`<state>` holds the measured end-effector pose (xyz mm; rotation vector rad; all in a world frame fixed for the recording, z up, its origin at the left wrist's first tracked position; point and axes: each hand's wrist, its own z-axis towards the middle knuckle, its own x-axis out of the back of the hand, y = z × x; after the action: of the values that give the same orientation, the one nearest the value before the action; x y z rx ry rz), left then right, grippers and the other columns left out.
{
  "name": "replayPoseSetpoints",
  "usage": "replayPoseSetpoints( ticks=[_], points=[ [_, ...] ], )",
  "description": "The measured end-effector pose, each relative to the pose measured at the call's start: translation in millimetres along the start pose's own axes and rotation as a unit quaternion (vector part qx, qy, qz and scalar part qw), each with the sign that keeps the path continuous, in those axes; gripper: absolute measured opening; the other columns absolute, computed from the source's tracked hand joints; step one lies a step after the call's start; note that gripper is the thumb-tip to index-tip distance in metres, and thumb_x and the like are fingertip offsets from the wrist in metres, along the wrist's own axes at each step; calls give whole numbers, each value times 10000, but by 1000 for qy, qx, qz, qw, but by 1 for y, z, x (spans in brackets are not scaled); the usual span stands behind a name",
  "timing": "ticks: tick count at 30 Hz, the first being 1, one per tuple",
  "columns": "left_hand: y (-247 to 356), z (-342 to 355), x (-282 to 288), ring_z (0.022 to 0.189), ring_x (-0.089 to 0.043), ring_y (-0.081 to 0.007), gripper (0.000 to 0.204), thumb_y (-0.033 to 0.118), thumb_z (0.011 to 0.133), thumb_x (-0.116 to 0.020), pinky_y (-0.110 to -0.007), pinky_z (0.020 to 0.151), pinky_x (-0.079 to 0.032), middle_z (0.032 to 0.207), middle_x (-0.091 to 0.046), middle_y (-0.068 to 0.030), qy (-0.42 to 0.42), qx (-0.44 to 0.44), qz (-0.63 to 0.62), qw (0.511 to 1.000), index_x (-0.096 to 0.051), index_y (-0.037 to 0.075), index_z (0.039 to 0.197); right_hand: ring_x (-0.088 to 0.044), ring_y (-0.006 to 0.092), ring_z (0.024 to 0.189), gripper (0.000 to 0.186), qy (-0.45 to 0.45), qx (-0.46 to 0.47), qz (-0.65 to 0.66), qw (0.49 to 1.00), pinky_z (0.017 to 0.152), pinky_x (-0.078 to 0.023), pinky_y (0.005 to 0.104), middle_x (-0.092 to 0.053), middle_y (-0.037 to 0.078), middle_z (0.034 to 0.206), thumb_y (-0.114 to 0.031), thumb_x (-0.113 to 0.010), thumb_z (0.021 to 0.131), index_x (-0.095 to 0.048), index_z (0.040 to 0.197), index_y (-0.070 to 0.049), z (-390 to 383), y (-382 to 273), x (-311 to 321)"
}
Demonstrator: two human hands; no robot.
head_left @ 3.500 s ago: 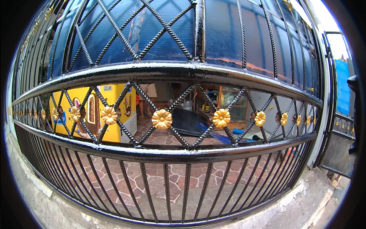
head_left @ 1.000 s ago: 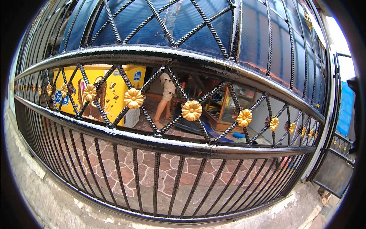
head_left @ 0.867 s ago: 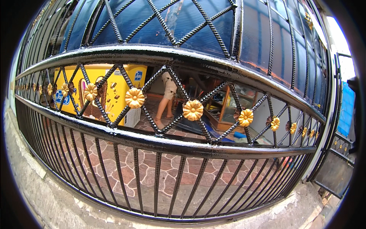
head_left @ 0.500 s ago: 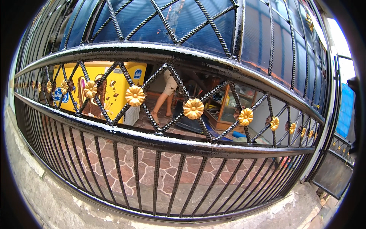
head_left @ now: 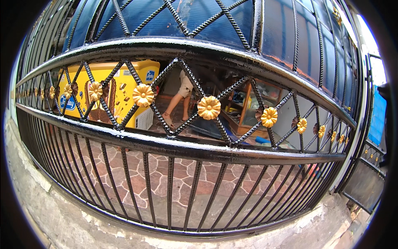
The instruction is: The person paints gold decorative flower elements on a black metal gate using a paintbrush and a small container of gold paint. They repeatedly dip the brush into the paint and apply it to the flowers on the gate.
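Neither of my hands shows in the head view. A black metal fence of twisted bars spans the picture close before me. Gold flower ornaments sit where its diagonal bars cross, between two thick horizontal rails. Blue translucent panels stand behind the upper bars. Through the lattice I see a yellow chest freezer with ice cream pictures on its side. Beside it, a person in beige shorts is seen from about the waist down; the bars partly hide the legs.
Behind the fence lies a floor of reddish stone paving. A wooden glass-fronted cabinet stands inside, with a blue object near its foot. A pale concrete ledge runs under the fence. At the right is another dark gate.
The view has shifted slightly, so the fence's upper rail sits a little higher in the picture. Inside, the person's legs have changed pose slightly. My hands appear in neither frame.
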<state>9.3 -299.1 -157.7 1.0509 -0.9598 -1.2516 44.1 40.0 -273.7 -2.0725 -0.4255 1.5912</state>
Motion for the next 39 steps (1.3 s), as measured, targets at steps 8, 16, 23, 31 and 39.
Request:
replayPoseSetpoints(
  ticks=[8, 16, 23, 31, 39],
  points=[
    [21, 66, -35, 1244, -572, -241, 838, 63, 784, -894, -385, 1069, -484, 1370, -564, -137, -52, 38, -6, 998, -430, 5, 1479, -715, 184, 848, 158, 92, 69, 54, 992, 750, -604, 342, -728, 43, 1014, -144, -686, 1006, -647, 1158, -140, -14, -4, -8],
    [40, 152, -97, 1153, -643, -208, 810, 80, 776, -915, -375, 1023, -520, 1273, -645, -103, -275, -12, -142, 951, -469, 5, 1448, -654, 139, 743, 78, 193, 239, 26, 951, 649, -532, 289, -693, 8, 879, -189, -669, 1027, -666, 1061, -119, -52, -16, -35],
    [5, 160, -91, 1163, -652, -210, 756, 75, 787, -908, -381, 1034, -522, 1277, -659, -115, -375, 58, -199, 904, -512, -12, 1424, -635, 118, 708, 76, 327, 360, -56, 872, 639, -511, 264, -669, -6, 807, -177, -689, 1014, -680, 967, -119, -108, -20, -103],
    [1, 182, -43, 1159, -653, -219, 744, 14, 764, -902, -370, 1042, -516, 1289, -659, -126, -410, 70, -178, 892, -528, -21, 1406, -706, 154, 858, 173, 179, 325, -311, 875, 713, -586, 311, -708, 53, 977, -96, -658, 1029, -642, 1196, -52, -38, -86, -214],
    [-5, 148, -60, 1159, -648, -207, 752, -28, 743, -897, -362, 1029, -524, 1280, -655, -115, -474, 129, -233, 839, -532, -7, 1400, -691, 116, 775, 300, 55, 358, -411, 837, 644, -579, 269, -719, 89, 971, -255, -726, 1004, -650, 1166, -14, 12, -108, -325]
  ],
)
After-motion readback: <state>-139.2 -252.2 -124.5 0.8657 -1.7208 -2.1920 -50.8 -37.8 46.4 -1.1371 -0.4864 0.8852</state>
